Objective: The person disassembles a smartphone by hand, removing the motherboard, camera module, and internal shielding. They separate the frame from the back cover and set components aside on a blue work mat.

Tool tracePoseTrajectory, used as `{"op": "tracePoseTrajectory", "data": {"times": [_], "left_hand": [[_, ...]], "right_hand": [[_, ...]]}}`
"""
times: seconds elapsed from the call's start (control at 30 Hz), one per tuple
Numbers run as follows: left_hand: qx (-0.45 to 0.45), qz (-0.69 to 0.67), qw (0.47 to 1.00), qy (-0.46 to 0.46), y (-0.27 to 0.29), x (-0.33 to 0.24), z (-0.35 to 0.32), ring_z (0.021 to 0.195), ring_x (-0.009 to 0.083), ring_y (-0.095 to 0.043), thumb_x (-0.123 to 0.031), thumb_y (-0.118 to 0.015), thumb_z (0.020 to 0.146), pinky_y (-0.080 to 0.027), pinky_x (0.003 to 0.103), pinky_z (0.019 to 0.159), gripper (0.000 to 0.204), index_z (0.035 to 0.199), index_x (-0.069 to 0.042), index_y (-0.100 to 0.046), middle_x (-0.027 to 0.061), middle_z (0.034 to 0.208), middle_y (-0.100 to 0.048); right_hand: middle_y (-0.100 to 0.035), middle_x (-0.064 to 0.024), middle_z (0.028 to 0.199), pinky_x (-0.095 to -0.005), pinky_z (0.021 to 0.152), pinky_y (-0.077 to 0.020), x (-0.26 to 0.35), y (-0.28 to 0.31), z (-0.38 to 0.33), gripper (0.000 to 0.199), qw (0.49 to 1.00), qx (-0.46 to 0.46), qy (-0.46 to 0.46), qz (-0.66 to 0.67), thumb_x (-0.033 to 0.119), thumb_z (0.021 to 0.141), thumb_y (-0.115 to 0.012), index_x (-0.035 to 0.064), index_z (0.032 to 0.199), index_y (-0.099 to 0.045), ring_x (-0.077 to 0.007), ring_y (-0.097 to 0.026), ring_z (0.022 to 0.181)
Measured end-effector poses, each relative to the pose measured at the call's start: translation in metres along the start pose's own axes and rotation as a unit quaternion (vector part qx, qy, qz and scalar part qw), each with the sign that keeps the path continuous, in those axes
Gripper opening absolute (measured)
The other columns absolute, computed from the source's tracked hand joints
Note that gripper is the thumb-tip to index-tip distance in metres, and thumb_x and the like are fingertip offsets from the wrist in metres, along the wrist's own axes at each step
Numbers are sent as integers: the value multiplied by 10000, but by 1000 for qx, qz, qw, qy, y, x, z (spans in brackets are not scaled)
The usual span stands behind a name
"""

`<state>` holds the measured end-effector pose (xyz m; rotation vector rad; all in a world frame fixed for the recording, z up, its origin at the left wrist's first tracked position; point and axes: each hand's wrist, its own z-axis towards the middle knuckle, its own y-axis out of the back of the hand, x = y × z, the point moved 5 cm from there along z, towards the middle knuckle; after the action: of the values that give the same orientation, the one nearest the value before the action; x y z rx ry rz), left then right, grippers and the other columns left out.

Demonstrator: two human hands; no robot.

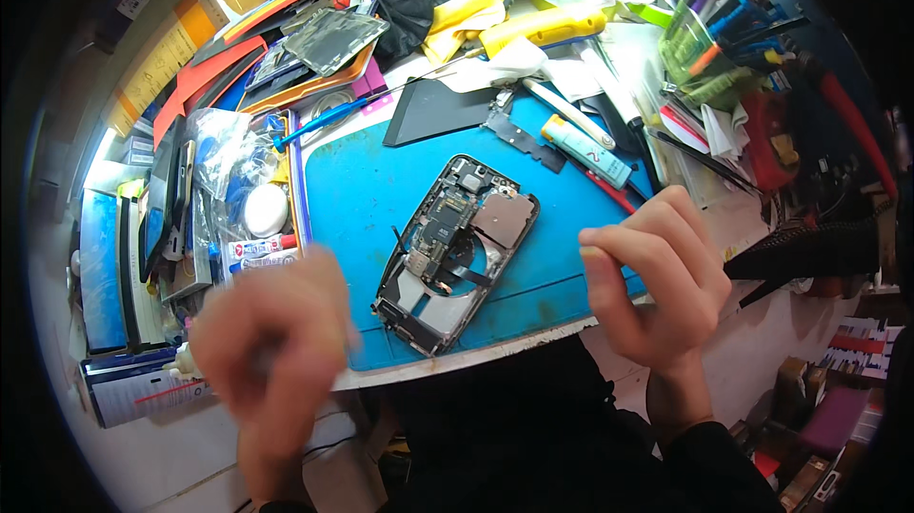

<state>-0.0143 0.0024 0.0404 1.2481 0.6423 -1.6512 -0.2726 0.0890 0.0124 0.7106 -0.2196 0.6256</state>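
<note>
An opened smartphone (440, 237) lies tilted on a blue work mat (352, 199), its circuit board and inner metal parts bare. Left of the phone, my left hand (276, 332) hovers near the mat's front edge. It looks curled, but motion smears its fingers, so I cannot tell what they hold. My right hand (662, 280) is raised to the right of the phone, touching neither it nor the mat. Its fingers are bent, with thumb and forefinger tips together. Anything pinched there is hidden or too small to make out.
Behind the phone lie a dark flat panel (438, 113), a metal plate (524, 142) and a light-blue tube (586, 151). A blue screwdriver (328, 119) rests at the back left. Phone parts (333, 42) are piled behind it. A pen holder (690, 47) stands back right.
</note>
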Motion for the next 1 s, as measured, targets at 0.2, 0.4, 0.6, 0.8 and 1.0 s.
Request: {"op": "tracePoseTrajectory", "data": {"times": [0.2,0.4,0.6,0.8,1.0], "left_hand": [[562,78,823,34,-77,3,-116,714,260,-673,-126,-726,963,-498,368,688,207,771,-66,-677,78,735,-688],[468,345,772,258,6,116,-188,1014,435,-731,-250,-680,1021,-596,566,888,224,1001,-38,-749,195,984,-756],[359,400,815,217,22,102,-212,975,405,-743,-251,-703,1057,-617,521,853,205,1001,-59,-748,178,981,-755],[109,317,938,93,-12,15,-157,877,329,-702,-174,-915,908,-572,444,779,233,975,-37,-738,102,925,-728],[-61,464,883,-36,-39,0,-85,1213,382,-626,-282,-990,835,-485,505,1040,752,1431,-2,-625,176,1340,-677]], "right_hand": [[-671,-72,786,-356,614,-470,21,15,-21,233,996,14,22,80,-45,775,-834,-8,1003,-806,-259,-598,681],[-696,-76,823,-359,631,-480,18,22,-37,217,998,10,7,56,-51,805,-818,-7,1017,-804,-253,-617,716],[-713,-100,888,-358,704,-502,6,25,-45,261,997,40,-57,26,-116,842,-799,-8,1079,-806,-279,-638,794],[-715,-106,942,-376,743,-519,5,13,-37,289,998,36,-46,3,-139,845,-779,-10,1103,-801,-287,-652,861],[-717,-113,1064,-433,842,-545,9,-5,-9,296,994,109,19,-1,-117,838,-754,-6,1113,-776,-322,-664,986]]}}
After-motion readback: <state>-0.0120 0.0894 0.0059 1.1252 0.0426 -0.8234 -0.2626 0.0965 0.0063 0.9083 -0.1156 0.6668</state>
